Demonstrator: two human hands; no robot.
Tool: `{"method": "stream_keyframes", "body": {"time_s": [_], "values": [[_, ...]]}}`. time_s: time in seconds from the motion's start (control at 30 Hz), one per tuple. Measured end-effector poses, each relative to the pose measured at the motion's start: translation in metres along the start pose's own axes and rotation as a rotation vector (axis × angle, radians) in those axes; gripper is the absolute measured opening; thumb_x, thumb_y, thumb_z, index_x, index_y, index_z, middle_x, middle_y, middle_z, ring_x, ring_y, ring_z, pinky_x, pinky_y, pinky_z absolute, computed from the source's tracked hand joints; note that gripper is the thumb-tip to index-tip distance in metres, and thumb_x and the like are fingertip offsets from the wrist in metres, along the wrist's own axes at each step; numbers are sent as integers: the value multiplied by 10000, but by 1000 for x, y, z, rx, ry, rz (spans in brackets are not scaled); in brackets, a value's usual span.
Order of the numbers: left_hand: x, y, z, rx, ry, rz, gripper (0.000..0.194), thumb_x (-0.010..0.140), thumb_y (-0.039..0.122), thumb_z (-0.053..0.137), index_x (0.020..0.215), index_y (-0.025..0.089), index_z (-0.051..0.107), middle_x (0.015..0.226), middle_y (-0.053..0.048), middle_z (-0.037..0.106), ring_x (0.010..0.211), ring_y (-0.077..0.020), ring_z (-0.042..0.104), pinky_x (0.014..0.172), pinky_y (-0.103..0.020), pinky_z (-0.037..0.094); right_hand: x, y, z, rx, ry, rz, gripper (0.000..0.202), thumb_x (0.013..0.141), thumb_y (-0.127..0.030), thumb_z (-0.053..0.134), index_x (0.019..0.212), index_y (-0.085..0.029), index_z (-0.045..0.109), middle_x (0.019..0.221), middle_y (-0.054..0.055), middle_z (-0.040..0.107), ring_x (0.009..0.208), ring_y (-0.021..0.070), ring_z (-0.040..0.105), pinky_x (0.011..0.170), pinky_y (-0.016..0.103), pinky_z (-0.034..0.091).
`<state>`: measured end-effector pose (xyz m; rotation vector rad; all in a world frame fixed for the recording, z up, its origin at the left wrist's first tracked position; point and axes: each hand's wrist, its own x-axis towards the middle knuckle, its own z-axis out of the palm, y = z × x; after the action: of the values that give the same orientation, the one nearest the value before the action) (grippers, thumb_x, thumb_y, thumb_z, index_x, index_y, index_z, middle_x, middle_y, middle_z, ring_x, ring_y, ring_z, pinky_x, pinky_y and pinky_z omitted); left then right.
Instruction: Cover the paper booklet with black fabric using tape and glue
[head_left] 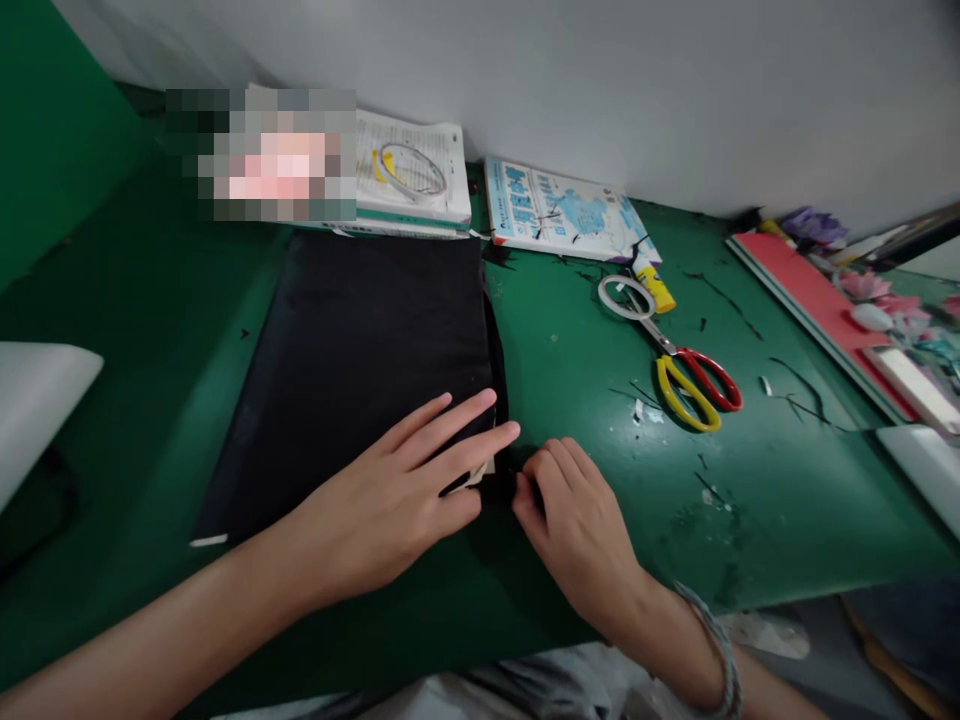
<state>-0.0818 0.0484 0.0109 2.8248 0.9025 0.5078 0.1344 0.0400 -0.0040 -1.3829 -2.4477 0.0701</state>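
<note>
Black cover partly hidden under left hand; book stack partly blurred out.

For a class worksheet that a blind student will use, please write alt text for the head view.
A left hand lies spread on a flat black sheet while the right hand, fingers curled, seems to pinch its right edge. Scissors lie to the right on the green table, with books behind.

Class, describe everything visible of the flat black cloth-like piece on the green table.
The flat, black, cloth-like rectangular piece lies on the glossy green table. A small white strip shows at its near-left corner; loose black material edges its right side. The left hand rests on it, fingers spread; the curled right hand is at that loose material.
</note>
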Motion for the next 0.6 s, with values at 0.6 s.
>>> {"method": "stream_keyframes", "body": {"time_s": [0.6], "values": [[1, -1, 2, 6, 15, 13, 91, 864, 103, 545, 842, 169, 604, 1527, -79, 337, 1467, -283, 118, 1179, -502, 252, 29, 4, -24, 93, -290, 40, 151, 912, -224, 483, 786, -178, 551, 754, 34, 594, 755, 196, 507, 716, 349, 335]]}}
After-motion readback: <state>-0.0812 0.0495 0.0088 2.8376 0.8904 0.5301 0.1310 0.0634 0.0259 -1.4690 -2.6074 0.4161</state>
